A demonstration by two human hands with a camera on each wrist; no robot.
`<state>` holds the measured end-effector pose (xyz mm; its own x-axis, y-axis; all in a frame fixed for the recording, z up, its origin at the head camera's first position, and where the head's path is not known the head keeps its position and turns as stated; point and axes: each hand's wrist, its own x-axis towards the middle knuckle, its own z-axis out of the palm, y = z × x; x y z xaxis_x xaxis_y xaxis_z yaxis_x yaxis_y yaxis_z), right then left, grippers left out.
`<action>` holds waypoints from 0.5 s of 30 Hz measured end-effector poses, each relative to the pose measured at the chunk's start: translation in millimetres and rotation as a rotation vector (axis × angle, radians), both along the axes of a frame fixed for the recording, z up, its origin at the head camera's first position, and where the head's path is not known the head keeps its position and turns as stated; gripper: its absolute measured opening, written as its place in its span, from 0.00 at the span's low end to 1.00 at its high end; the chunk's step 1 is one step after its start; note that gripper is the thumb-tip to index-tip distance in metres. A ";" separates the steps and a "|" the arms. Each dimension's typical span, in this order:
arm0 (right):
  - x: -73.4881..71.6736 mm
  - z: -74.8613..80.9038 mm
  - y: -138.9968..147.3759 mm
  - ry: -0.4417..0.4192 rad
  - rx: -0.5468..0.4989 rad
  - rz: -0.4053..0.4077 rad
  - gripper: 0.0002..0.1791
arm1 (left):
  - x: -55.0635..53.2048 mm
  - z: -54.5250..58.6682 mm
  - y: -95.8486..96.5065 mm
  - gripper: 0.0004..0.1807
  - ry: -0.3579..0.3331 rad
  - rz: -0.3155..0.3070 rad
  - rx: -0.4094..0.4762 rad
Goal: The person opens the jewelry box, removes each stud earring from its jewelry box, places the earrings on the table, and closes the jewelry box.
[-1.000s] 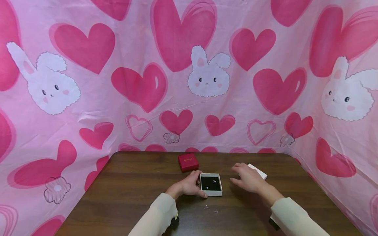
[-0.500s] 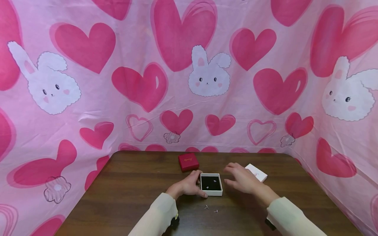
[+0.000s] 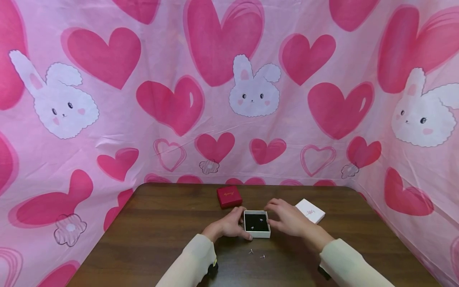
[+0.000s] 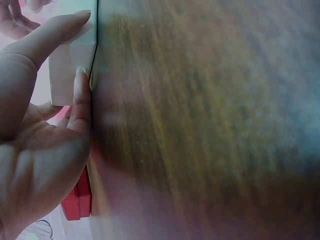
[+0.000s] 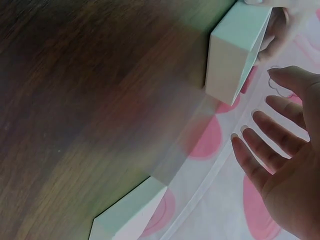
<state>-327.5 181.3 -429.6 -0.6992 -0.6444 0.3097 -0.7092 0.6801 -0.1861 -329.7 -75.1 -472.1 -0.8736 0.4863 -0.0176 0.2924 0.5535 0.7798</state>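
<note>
A small white jewelry box (image 3: pixel 257 235) lies uncovered on the table, lined with a black pad (image 3: pixel 256 224) that holds two star-shaped studs. My left hand (image 3: pixel 229 224) grips its left side, thumb at the near corner and fingers round the far one, as the left wrist view also shows. At the box's right edge hovers my right hand (image 3: pixel 287 216); in the right wrist view its fingers (image 5: pixel 252 170) are spread with nothing in them, apart from the box (image 5: pixel 227 70). Two tiny pin-like metal pieces (image 3: pixel 251 251) lie on the wood in front of the box.
A white lid (image 3: pixel 311 211) with pinkish lettering lies to the right, partly behind my right hand. Behind the box stands a closed red gift box (image 3: pixel 229 197). Pink heart-print cloth (image 3: pixel 251 131) hangs round the back and sides of the wooden table (image 3: pixel 161 231).
My right hand has moved left from over the white lid to the box's right edge, uncovering more of the lid. My left hand and the box have stayed put.
</note>
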 end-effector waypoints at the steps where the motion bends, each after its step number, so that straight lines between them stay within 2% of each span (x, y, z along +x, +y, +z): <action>1: 0.1 0.1 -0.9 0.000 -0.002 0.004 0.18 | -0.1 0.4 -0.1 0.37 -0.003 -0.002 0.000; 9: -0.4 -0.7 -7.6 -0.085 0.008 -0.009 0.19 | -0.3 1.6 -1.1 0.37 -0.015 -0.007 -0.016; 15: -1.3 -0.6 -10.5 -0.103 0.029 0.022 0.20 | 0.1 2.3 -0.7 0.37 -0.016 0.002 -0.032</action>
